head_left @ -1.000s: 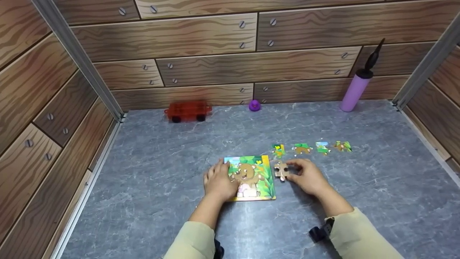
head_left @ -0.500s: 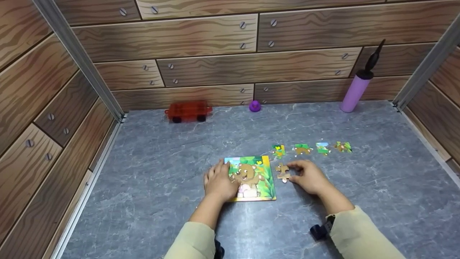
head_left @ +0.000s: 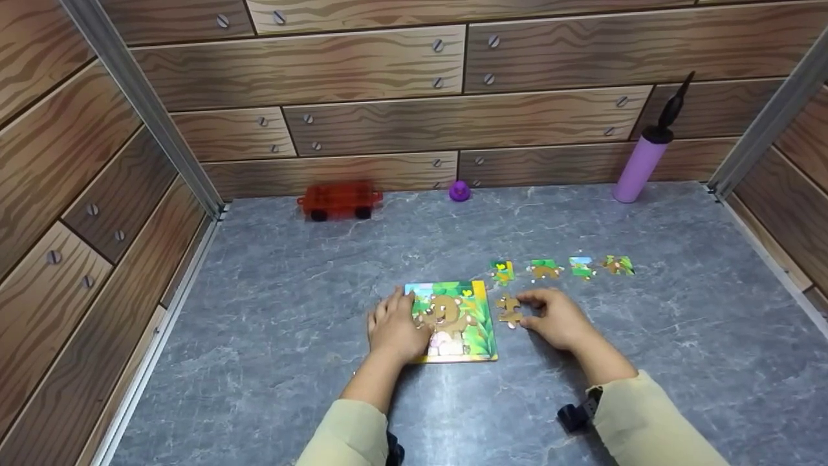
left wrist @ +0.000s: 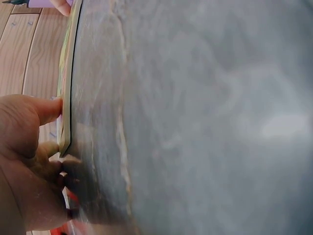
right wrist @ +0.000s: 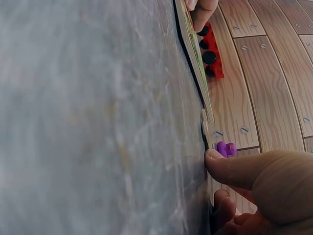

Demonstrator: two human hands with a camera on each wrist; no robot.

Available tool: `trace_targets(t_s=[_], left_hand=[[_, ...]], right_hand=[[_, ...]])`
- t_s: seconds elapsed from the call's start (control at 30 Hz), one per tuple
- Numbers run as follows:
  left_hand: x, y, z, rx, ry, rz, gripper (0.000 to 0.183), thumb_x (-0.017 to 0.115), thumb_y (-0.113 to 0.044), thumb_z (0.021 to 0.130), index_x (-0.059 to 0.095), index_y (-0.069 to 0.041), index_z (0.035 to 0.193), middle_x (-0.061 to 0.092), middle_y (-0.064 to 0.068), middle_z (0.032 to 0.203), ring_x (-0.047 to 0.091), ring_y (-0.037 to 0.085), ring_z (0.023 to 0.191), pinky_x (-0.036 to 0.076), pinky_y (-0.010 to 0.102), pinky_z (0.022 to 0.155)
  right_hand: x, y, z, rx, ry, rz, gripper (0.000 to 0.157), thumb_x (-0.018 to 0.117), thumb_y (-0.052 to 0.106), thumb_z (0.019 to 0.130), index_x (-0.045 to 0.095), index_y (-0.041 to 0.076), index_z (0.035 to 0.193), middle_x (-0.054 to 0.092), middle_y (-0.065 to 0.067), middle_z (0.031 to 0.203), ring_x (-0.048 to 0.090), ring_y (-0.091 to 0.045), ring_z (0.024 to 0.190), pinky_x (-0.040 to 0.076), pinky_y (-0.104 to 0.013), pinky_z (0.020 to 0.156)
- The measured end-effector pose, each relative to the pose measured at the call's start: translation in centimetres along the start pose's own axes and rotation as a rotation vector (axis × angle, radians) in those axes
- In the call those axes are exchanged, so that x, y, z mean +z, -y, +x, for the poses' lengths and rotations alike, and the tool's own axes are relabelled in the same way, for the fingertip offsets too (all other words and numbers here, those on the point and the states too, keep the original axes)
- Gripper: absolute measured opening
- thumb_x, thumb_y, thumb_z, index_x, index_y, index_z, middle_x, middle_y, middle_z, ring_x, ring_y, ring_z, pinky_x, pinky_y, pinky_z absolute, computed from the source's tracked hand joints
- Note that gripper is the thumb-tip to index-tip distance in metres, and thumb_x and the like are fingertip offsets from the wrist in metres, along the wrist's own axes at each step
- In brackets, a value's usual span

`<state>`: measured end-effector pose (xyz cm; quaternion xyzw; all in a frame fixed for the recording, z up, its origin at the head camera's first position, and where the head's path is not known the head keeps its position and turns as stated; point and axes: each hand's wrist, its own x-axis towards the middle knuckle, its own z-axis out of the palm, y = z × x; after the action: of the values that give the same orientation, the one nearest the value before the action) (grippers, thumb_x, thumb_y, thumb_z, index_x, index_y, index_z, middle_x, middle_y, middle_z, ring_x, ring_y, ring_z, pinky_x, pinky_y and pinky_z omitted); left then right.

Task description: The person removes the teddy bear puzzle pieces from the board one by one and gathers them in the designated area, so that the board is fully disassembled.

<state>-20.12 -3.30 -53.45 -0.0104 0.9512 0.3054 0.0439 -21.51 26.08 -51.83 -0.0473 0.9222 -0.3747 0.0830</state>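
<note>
L hand (head_left: 398, 328) spread on puzzle (head_left: 453, 327), R hand (head_left: 554, 317) pinching brown pc (head_left: 509, 316); 4 pcs (head_left: 544, 269) behind, red cart (head_left: 340, 199) nr wall (head_left: 375, 65).

The puzzle board (head_left: 456, 317) lies on the tabletop (head_left: 278, 310), left of the loose piece (head_left: 509, 313). Four pieces (head_left: 544, 270) are rowed behind and rightward. Rearmost, left to right: toy vehicle (head_left: 340, 199), duck (head_left: 459, 191), pump (head_left: 640, 165).

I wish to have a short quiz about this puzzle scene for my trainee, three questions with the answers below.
1. How many puzzle pieces lie in the row on the grey table?
2. True or false: the right hand pinches a brown piece while the left hand touches the bear puzzle.
3. What is between the red toy cart and the lilac pump? a) a green cup; b) a small purple toy; c) a white ball.

Key: 1. four; 2. true; 3. b.
</note>
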Motion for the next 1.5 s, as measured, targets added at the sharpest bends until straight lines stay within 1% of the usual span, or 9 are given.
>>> trace_targets(t_s=[0.33, 0.57, 0.8, 0.93, 1.07, 1.23, 1.37, 1.43, 1.5], left_hand=[[-0.6, -0.5, -0.3, 0.014, 0.017, 0.004, 0.064, 0.067, -0.029, 0.098, 0.05, -0.006, 0.156, 0.033, 0.015, 0.17, 0.026, 0.041, 0.155, 0.01, 0.065, 0.126], [-0.8, -0.6, -0.3, 0.008, 0.017, 0.022, 0.064, 0.067, -0.029, 0.098, 0.05, -0.008, 0.156, 0.033, 0.014, 0.17, 0.026, 0.041, 0.155, 0.011, 0.064, 0.126], [-0.9, -0.7, -0.4, 0.005, 0.016, 0.025, 0.066, 0.069, -0.03, 0.098, 0.049, -0.007, 0.157, 0.033, 0.014, 0.17, 0.027, 0.041, 0.155, 0.012, 0.064, 0.126], [-0.7, -0.5, -0.3, 0.001, 0.015, 0.028, 0.067, 0.071, -0.032, 0.098, 0.05, -0.008, 0.157, 0.033, 0.014, 0.17, 0.027, 0.041, 0.155, 0.012, 0.063, 0.127], [-0.6, -0.4, -0.2, 0.008, 0.01, 0.015, 0.067, 0.071, -0.033, 0.097, 0.051, -0.007, 0.156, 0.034, 0.015, 0.17, 0.027, 0.043, 0.155, 0.011, 0.064, 0.126], [-0.3, 0.0, -0.1, 0.015, 0.008, 0.022, 0.067, 0.068, -0.031, 0.096, 0.05, -0.008, 0.156, 0.033, 0.013, 0.17, 0.027, 0.041, 0.155, 0.012, 0.065, 0.126], [-0.1, 0.2, 0.0, 0.023, 0.002, 0.018, 0.067, 0.067, -0.03, 0.095, 0.05, -0.007, 0.156, 0.034, 0.014, 0.17, 0.028, 0.041, 0.154, 0.012, 0.065, 0.126], [-0.1, 0.2, 0.1, 0.023, 0.003, 0.016, 0.067, 0.067, -0.03, 0.095, 0.05, -0.008, 0.156, 0.034, 0.014, 0.17, 0.028, 0.041, 0.154, 0.011, 0.065, 0.126], [-0.1, 0.2, 0.1, 0.024, 0.003, 0.016, 0.066, 0.067, -0.029, 0.095, 0.051, -0.007, 0.156, 0.035, 0.014, 0.169, 0.028, 0.042, 0.154, 0.012, 0.065, 0.126]], right_hand=[[-0.1, 0.1, 0.0, -0.005, -0.003, -0.01, 0.046, 0.077, 0.003, 0.094, 0.066, -0.003, 0.139, 0.064, -0.026, 0.13, 0.058, -0.043, 0.123, 0.047, -0.06, 0.106], [0.0, 0.2, -0.1, 0.013, -0.017, 0.019, 0.051, 0.077, 0.002, 0.093, 0.063, -0.005, 0.141, 0.064, -0.026, 0.129, 0.058, -0.041, 0.121, 0.049, -0.058, 0.102], [0.5, 0.9, -0.3, 0.03, -0.052, 0.049, 0.053, 0.08, 0.019, 0.094, 0.063, -0.008, 0.136, 0.063, -0.027, 0.129, 0.059, -0.042, 0.122, 0.048, -0.059, 0.104], [1.1, 1.5, -0.4, 0.026, -0.072, 0.067, 0.052, 0.077, 0.019, 0.095, 0.062, -0.01, 0.135, 0.062, -0.028, 0.13, 0.058, -0.044, 0.123, 0.047, -0.06, 0.106], [2.1, 2.5, -0.8, -0.005, -0.117, 0.061, 0.055, 0.077, 0.016, 0.094, 0.059, -0.011, 0.138, 0.061, -0.028, 0.13, 0.061, -0.042, 0.12, 0.049, -0.058, 0.107], [3.6, 4.3, -1.0, -0.076, -0.17, 0.0, 0.063, 0.082, 0.017, 0.089, 0.059, -0.007, 0.142, 0.062, -0.018, 0.114, 0.062, -0.031, 0.1, 0.054, -0.052, 0.093], [4.8, 6.0, -1.3, -0.124, -0.149, -0.043, 0.065, 0.084, 0.023, 0.09, 0.059, -0.004, 0.143, 0.062, -0.015, 0.114, 0.06, -0.03, 0.101, 0.054, -0.053, 0.093], [5.5, 6.7, -1.5, -0.148, -0.131, -0.047, 0.065, 0.086, 0.024, 0.088, 0.061, -0.003, 0.142, 0.062, -0.015, 0.116, 0.061, -0.031, 0.104, 0.054, -0.054, 0.094], [6.1, 7.3, -1.6, -0.178, -0.115, -0.034, 0.066, 0.088, 0.022, 0.086, 0.061, -0.004, 0.141, 0.063, -0.015, 0.112, 0.061, -0.031, 0.102, 0.055, -0.053, 0.093]])
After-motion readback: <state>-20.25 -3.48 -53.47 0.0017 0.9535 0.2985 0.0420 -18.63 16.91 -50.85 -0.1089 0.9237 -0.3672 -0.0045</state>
